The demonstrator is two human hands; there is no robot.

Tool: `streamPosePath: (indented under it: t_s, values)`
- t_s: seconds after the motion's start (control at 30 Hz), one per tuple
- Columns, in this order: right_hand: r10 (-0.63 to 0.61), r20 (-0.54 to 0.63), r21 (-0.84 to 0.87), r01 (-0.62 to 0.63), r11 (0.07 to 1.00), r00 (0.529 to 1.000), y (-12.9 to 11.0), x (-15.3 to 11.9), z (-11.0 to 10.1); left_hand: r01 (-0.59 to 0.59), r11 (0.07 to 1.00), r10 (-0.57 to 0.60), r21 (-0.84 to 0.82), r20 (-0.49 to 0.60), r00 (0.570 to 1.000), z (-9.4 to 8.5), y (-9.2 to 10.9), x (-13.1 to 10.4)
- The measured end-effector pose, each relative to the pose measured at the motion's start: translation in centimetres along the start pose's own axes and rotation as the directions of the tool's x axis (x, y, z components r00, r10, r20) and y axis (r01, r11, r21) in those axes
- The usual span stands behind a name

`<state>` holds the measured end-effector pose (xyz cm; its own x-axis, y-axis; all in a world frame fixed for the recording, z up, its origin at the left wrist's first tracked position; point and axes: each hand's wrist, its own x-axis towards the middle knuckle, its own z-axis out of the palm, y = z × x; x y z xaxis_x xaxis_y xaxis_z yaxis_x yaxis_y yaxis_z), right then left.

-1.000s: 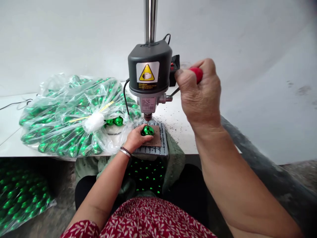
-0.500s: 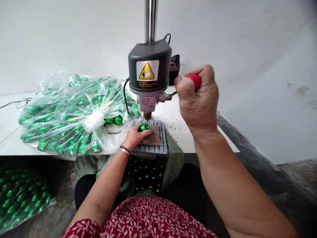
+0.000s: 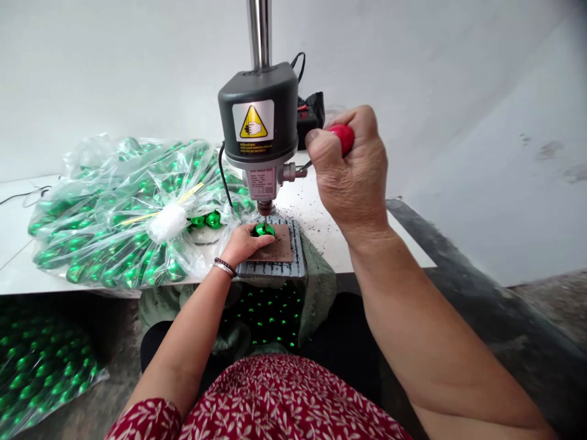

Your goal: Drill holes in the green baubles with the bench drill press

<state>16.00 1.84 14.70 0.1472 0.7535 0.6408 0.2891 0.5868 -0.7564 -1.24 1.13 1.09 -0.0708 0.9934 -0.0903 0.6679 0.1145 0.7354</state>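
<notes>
My left hand (image 3: 244, 242) grips a shiny green bauble (image 3: 265, 229) on a brown board (image 3: 282, 247) that lies on the metal base plate (image 3: 296, 266). Directly above stands the bench drill press (image 3: 259, 116), its bit reaching down to the top of the bauble; whether it has gone in I cannot tell. At the drill's right side my right hand (image 3: 353, 171) is closed around the red-knobbed feed lever (image 3: 343, 139). Its finger ends are partly hidden behind the hand.
A clear plastic bag (image 3: 114, 214) full of green baubles covers the left of the white table (image 3: 339, 244). Dark shavings lie about the base. Below the table edge are more green baubles (image 3: 270, 311) between my legs and another filled bag (image 3: 41, 360) on the floor.
The whole view has shifted, so drill and hands appear further left. Relative to the bauble, the drill chuck looks slightly lower. Both hands keep their holds.
</notes>
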Motion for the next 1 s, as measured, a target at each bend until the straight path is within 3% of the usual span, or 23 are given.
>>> streamPosePath:
  t_s: [0.2,0.4,0.5,0.83,1.0]
  values:
    - [-0.018,-0.026,0.012,0.018,1.000,0.999,0.0,-0.1,0.1,-0.046,0.950,0.083,0.309,-0.108,0.991,0.7,0.4,-0.3]
    - [0.043,0.018,0.049,-0.044,0.998,0.999,-0.2,-0.2,0.1,-0.080,0.985,0.090,0.153,-0.061,0.994,1.3,-0.1,-0.5]
    - [0.025,-0.004,0.023,-0.025,0.999,1.000,-0.1,-0.2,0.0,-0.084,0.993,0.092,0.081,-0.097,0.991,1.6,-0.6,-0.8]
    - [-0.009,-0.041,-0.152,0.003,0.988,0.999,0.1,0.0,-0.2,-0.077,0.992,0.087,0.100,-0.106,0.990,2.1,-0.8,-0.9]
    - [-0.062,-0.015,-0.198,0.058,0.978,0.998,0.7,-1.5,-0.8,-0.065,0.991,0.077,0.117,-0.105,0.991,2.2,-0.9,-1.0]
